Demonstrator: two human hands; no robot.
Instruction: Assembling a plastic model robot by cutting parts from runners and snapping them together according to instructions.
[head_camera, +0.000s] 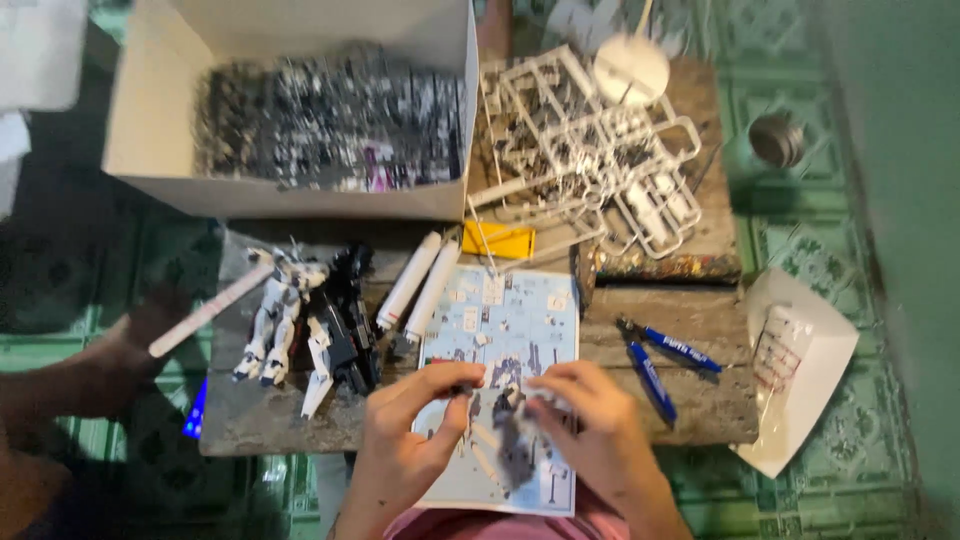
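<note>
1. Left hand (405, 435), lower centre of the frame: fingers curled, thumb and forefinger pinched on a small grey-and-white model part (512, 440), which is blurred.
2. Right hand (590, 425), just right of the left hand: fingers bent down over the same part and closed on its upper edge.
3. The part is held between both hands above the instruction sheet (515, 320), which lies at the centre of the frame on a worn wooden board (700, 400).
4. Left of the sheet: two white tubes (420, 285), a dark model figure (345, 320) and a white model figure (275, 310).
5. Right of the sheet: blue-handled nippers (660, 360) and a white paper tray (800, 370).
6. Upper frame: an open cardboard box (150, 110) of dark parts, and beside it a heap of white plastic part frames (590, 150).
7. Left edge: another person's hand (140, 330), blurred, at a long pale stick (210, 310).
</note>
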